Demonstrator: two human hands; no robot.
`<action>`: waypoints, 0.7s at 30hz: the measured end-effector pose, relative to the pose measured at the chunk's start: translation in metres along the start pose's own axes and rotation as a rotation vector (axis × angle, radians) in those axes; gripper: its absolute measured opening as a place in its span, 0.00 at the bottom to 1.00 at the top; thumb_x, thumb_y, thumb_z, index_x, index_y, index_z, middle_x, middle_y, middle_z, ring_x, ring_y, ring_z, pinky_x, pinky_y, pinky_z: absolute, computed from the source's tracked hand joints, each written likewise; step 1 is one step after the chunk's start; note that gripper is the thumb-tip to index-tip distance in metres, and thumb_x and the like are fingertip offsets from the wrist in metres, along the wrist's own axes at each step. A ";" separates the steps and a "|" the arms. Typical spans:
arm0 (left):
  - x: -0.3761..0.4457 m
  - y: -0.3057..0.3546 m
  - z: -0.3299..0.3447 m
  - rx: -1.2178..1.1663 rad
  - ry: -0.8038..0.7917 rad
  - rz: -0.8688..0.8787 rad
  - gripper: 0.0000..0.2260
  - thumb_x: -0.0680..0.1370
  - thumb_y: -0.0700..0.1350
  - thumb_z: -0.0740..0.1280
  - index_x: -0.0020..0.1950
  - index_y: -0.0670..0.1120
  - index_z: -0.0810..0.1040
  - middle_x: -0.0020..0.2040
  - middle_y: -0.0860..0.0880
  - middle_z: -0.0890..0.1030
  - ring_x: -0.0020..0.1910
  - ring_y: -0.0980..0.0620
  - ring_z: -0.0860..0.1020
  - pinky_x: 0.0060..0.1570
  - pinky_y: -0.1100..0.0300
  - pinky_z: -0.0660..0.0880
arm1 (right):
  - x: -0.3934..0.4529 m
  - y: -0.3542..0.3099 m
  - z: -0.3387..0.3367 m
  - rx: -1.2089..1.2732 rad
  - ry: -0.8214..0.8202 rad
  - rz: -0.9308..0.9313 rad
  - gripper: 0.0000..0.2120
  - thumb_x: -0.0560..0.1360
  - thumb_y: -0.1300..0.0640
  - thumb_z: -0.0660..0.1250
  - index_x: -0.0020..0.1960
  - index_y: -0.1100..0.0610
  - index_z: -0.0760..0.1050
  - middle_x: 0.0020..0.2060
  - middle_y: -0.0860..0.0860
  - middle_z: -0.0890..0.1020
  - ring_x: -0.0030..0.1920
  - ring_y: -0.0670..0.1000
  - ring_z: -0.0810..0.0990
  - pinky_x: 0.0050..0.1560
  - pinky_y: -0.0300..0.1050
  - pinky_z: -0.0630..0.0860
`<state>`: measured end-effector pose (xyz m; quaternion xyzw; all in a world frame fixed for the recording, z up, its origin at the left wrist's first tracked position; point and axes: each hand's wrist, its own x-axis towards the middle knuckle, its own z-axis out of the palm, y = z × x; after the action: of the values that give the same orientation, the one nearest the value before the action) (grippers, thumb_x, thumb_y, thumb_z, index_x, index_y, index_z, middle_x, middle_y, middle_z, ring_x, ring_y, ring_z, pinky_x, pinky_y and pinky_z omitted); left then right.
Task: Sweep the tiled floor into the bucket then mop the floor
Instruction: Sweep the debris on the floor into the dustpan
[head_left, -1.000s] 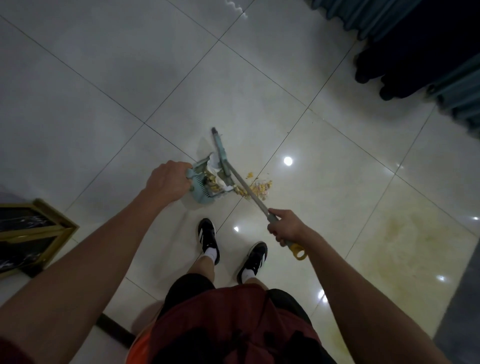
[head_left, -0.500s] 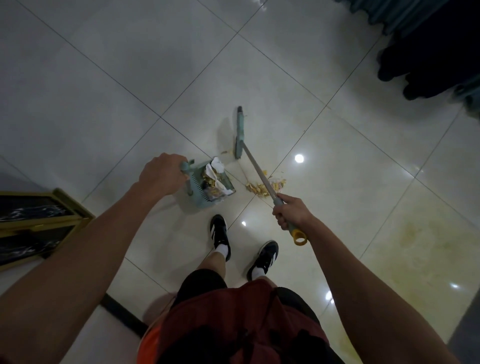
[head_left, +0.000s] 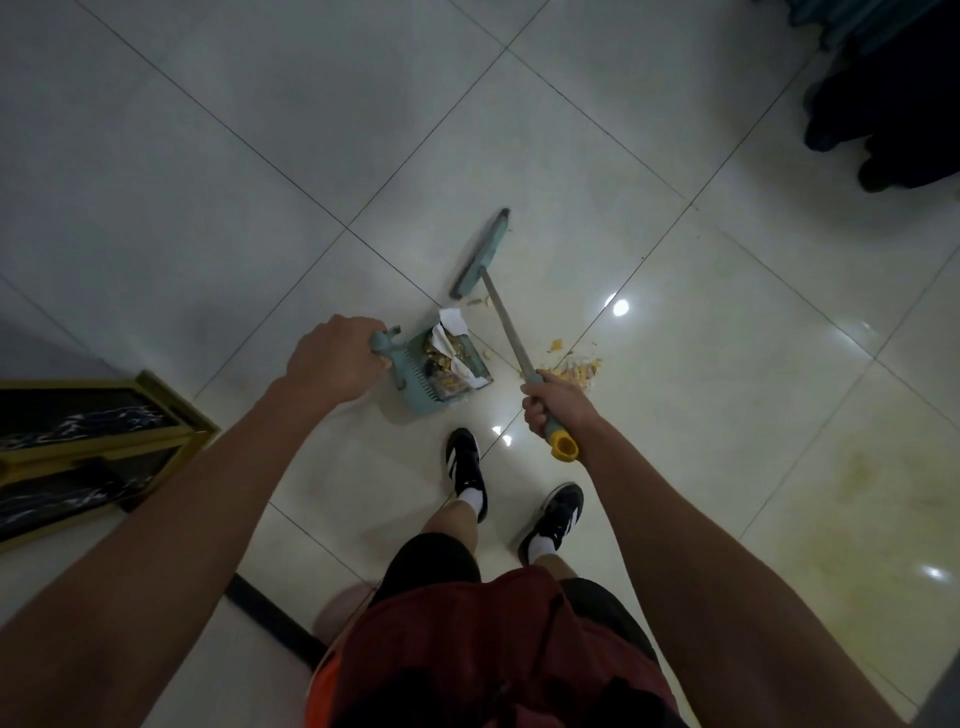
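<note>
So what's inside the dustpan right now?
The dustpan holds crumpled white paper and yellowish scraps. Anything beneath that pile is hidden. More scraps lie outside on the floor.

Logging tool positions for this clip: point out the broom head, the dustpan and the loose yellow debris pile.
broom head (head_left: 480, 253), head view, middle of the green bar.
dustpan (head_left: 415, 376), head view, ribbed green back wall.
yellow debris pile (head_left: 576, 370), head view, centre of the scattered heap on the tile.
</note>
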<state>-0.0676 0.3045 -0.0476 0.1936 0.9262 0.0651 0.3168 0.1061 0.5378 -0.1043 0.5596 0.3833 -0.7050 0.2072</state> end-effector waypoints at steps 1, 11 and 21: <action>0.001 0.000 0.000 0.004 0.001 0.008 0.06 0.75 0.49 0.73 0.43 0.50 0.79 0.41 0.47 0.81 0.41 0.42 0.80 0.39 0.56 0.73 | 0.000 0.002 0.003 -0.020 0.014 0.002 0.22 0.79 0.66 0.64 0.72 0.59 0.68 0.35 0.58 0.75 0.26 0.47 0.70 0.23 0.37 0.70; 0.000 0.023 -0.002 0.049 -0.006 0.072 0.04 0.75 0.48 0.73 0.44 0.52 0.79 0.41 0.46 0.81 0.41 0.41 0.80 0.39 0.56 0.73 | -0.015 0.042 -0.023 -0.184 0.136 0.068 0.11 0.81 0.63 0.59 0.62 0.60 0.73 0.40 0.59 0.76 0.28 0.48 0.69 0.25 0.37 0.71; -0.033 0.057 0.022 0.128 0.023 0.090 0.07 0.75 0.48 0.72 0.40 0.51 0.76 0.42 0.46 0.81 0.42 0.40 0.80 0.41 0.55 0.74 | -0.050 0.097 -0.089 -0.133 0.144 0.099 0.08 0.81 0.64 0.59 0.58 0.64 0.73 0.36 0.58 0.74 0.27 0.49 0.69 0.27 0.41 0.68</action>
<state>-0.0126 0.3432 -0.0323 0.2541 0.9225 0.0220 0.2897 0.2466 0.5394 -0.0943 0.6121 0.4151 -0.6248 0.2502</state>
